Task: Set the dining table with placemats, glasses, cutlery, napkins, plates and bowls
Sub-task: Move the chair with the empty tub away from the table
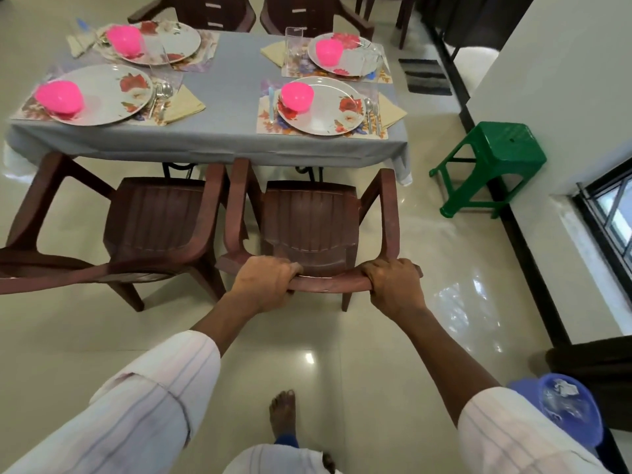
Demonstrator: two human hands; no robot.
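Head view, grey-clothed table (225,97), glossy floor (307,354), green stool (502,145), left hand (263,285) and right hand (393,285), fingers (294,268) clamped on chair back (328,283).

- On the table (222,97) lie four placemats (265,123), two at its left end and two at its right.
- Each placemat bears a plate (345,116) with a bowl (297,95) on it.
- The near left chair (157,213) and near right chair (307,217) stand side by side before the table; two far chairs (205,12) stand behind it.
- A stool (496,155) stands right of the table.
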